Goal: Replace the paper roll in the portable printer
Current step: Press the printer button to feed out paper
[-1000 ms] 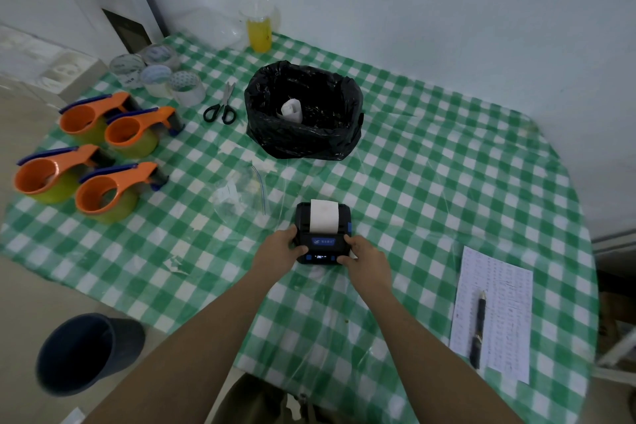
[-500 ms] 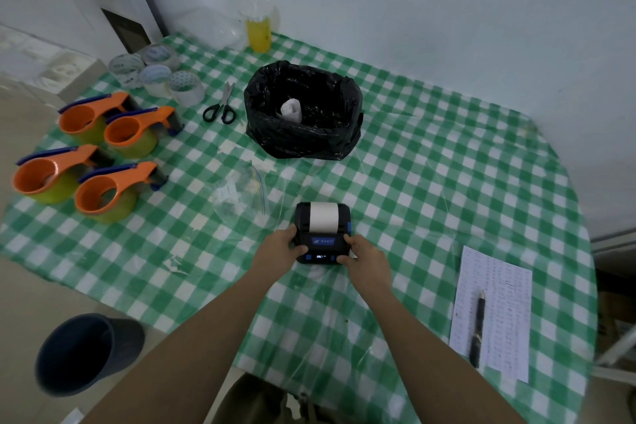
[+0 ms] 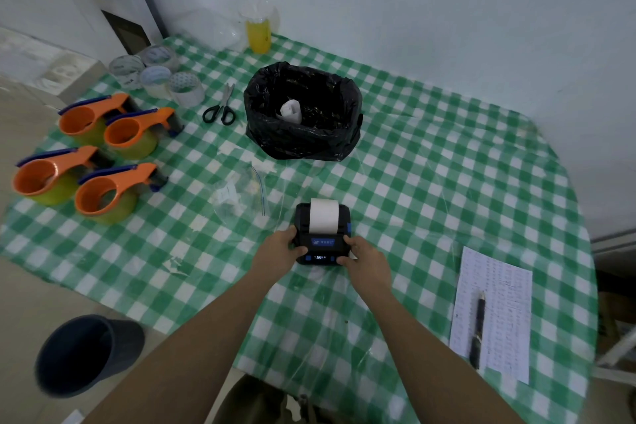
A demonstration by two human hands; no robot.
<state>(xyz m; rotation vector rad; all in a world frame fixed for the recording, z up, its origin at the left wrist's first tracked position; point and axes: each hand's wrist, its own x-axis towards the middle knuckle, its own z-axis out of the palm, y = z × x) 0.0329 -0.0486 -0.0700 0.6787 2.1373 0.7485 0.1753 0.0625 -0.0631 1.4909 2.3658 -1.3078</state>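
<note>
A small black portable printer (image 3: pixel 322 246) lies on the green checked tablecloth near the table's front middle. A white strip of paper (image 3: pixel 323 215) runs out over its top. My left hand (image 3: pixel 278 249) grips the printer's left side and my right hand (image 3: pixel 366 260) grips its right side. Behind it stands a bin lined with a black bag (image 3: pixel 303 134), with a white paper roll (image 3: pixel 292 112) inside.
Several orange tape dispensers (image 3: pixel 113 193) and clear tape rolls (image 3: pixel 186 89) sit at the left, scissors (image 3: pixel 220 108) beside the bin. An empty clear bag (image 3: pixel 241 196) lies left of the printer. A printed sheet (image 3: pixel 499 306) with a pen (image 3: pixel 479 327) lies right. A dark bucket (image 3: pixel 82 354) stands on the floor.
The paper strip on the printer has lengthened a little compared with half a second ago. Both hands stay on the printer's sides.
</note>
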